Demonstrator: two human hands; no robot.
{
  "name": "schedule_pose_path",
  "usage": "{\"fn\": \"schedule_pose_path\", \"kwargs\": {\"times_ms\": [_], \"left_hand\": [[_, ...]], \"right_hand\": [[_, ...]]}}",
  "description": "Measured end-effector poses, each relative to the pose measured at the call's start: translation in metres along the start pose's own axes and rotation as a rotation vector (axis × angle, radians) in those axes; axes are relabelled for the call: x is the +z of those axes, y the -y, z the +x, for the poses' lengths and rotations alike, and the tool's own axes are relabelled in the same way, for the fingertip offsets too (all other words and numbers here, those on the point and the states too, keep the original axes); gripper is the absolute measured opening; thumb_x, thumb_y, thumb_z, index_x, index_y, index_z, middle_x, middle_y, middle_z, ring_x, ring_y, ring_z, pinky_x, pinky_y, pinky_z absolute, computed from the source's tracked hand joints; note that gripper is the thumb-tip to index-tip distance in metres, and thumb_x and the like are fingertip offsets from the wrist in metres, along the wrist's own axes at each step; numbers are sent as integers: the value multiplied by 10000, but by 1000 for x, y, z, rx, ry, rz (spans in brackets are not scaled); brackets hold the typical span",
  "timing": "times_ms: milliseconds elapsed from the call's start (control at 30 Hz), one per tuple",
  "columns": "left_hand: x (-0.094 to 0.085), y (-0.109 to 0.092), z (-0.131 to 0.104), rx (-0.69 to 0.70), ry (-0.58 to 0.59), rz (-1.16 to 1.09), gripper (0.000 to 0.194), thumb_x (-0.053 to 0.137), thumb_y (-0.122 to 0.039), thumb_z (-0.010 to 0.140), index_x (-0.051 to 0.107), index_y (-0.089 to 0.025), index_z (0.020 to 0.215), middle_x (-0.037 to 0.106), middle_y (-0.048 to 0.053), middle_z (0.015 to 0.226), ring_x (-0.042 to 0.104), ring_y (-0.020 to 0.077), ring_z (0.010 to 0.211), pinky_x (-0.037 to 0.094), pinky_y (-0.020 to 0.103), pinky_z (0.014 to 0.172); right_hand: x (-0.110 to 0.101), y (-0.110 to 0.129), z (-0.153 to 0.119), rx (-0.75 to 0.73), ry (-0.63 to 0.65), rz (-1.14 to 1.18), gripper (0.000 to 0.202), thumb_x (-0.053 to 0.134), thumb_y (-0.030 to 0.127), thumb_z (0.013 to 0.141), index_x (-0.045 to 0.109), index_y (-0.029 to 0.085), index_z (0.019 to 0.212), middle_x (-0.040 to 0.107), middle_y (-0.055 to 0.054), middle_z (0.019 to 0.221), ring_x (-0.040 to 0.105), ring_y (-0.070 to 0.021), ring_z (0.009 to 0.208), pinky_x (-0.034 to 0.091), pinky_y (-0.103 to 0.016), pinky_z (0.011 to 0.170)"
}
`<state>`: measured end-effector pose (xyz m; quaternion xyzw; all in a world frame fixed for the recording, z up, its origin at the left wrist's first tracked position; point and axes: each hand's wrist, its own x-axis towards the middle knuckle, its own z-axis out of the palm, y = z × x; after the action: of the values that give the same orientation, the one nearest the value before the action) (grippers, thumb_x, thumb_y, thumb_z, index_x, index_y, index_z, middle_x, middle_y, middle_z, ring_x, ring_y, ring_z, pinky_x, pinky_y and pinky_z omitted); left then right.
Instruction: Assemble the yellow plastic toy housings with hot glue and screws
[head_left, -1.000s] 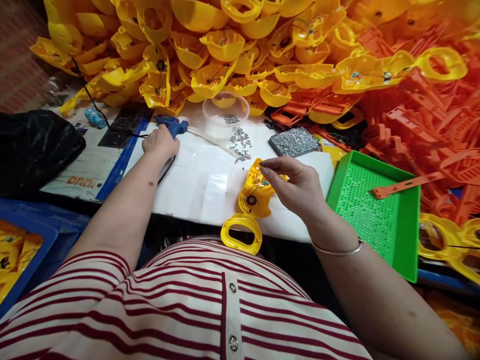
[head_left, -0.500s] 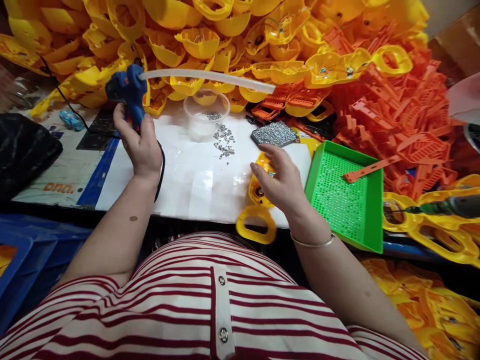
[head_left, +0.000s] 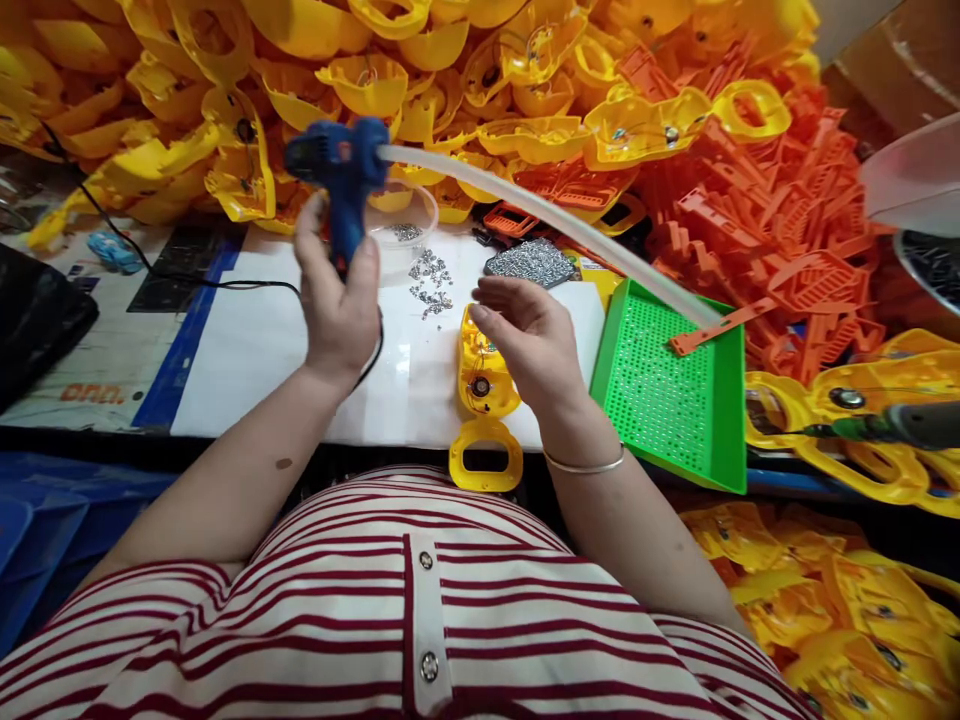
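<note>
My left hand is wrapped round the handle of a blue glue gun, held up over the white sheet. A long translucent glue stick sticks out of the gun and bends toward the green tray. My right hand is at the upper right side of a yellow plastic shell, its fingers curved and thumb apart; whether it touches the shell is unclear. The shell holds a round part and wires, and its ring handle overhangs the table's front edge.
Loose screws lie by a clear tub. Behind them is a dark block covered in screws. A green basket, an orange parts heap and a power screwdriver are at right. Yellow shells pile up behind.
My left hand has moved right with the glue gun, and the glue stick now reaches over the green basket. The view has shifted slightly; my right hand stays by the yellow shell.
</note>
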<state>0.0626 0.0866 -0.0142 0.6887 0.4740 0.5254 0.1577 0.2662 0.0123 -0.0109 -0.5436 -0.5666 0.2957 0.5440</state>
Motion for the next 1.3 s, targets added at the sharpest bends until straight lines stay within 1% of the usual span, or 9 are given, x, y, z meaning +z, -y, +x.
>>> {"fn": "schedule_pose_path", "kwargs": {"times_ms": [67, 167, 367, 533, 633, 767, 967, 1133, 1300], "left_hand": [[17, -24, -17, 29, -19, 18, 575, 342, -535, 1013, 98, -346, 1498, 420, 76, 1509, 448, 228, 1407, 415, 398, 1137], [38, -52, -44, 104, 151, 41, 653, 390, -539, 982, 133, -274, 1520, 494, 139, 1443, 541, 275, 1301, 478, 413, 1044], [46, -54, -74, 304, 432, -82, 645, 493, -469, 942, 302, -160, 1475, 599, 163, 1236, 602, 247, 1099, 515, 410, 961], [38, -47, -40, -176, 364, 23, 398, 489, -268, 922, 519, -121, 1290, 617, 150, 1210, 620, 214, 1072, 515, 367, 963], [44, -58, -18, -371, 589, 244, 490, 571, -318, 889, 524, -118, 1334, 679, 129, 1147, 643, 262, 1069, 497, 419, 995], [56, -57, -13, -409, 812, 297, 430, 559, -325, 893, 601, -164, 1290, 700, 119, 1204, 647, 257, 1088, 499, 369, 973], [34, -34, -22, -358, 726, 402, 434, 525, -243, 822, 668, -208, 1230, 734, 92, 1152, 665, 273, 1046, 510, 382, 935], [6, -44, -20, -386, 686, 529, 505, 508, -229, 795, 650, -277, 1278, 749, 58, 1135, 685, 278, 1029, 524, 393, 914], [-4, -47, -18, -374, 664, 612, 473, 508, -238, 765, 701, -287, 1194, 771, 53, 1043, 697, 293, 1000, 540, 388, 869]], "right_hand": [[1, 3, -1, 89, 115, 246, 539, 728, 575, 758, 627, 247, 1173, 714, -69, 1115, 663, -217, 1105, 553, -425, 1008], [8, 9, -5, 140, 155, 488, 670, 769, 638, 676, 593, 269, 1207, 721, -41, 1135, 669, -205, 1113, 560, -390, 1007], [0, 18, -20, 273, -115, 561, 434, 789, 553, 680, 646, 239, 943, 716, 22, 889, 701, -145, 844, 609, -302, 814], [-15, 19, -30, 345, -257, 561, 474, 776, 595, 665, 629, 246, 950, 680, 41, 808, 668, -114, 682, 586, -271, 660], [-17, 25, -35, 435, -231, 532, 436, 781, 566, 674, 644, 238, 925, 637, 50, 750, 622, -89, 620, 548, -248, 612], [-20, 36, -42, 508, -106, 468, 417, 866, 445, 596, 661, 220, 880, 613, 53, 737, 558, -66, 591, 525, -252, 626], [-29, 31, -50, 600, 17, 258, 536, 789, 641, 634, 631, 189, 874, 606, 26, 705, 549, -84, 522, 471, -263, 498], [-18, 14, -48, 615, 137, 102, 620, 735, 740, 622, 615, 189, 878, 600, 29, 615, 545, -103, 427, 425, -251, 404], [-4, 13, -45, 658, 157, -57, 617, 687, 782, 627, 601, 195, 796, 562, 27, 534, 551, -123, 424, 456, -277, 429]]}}
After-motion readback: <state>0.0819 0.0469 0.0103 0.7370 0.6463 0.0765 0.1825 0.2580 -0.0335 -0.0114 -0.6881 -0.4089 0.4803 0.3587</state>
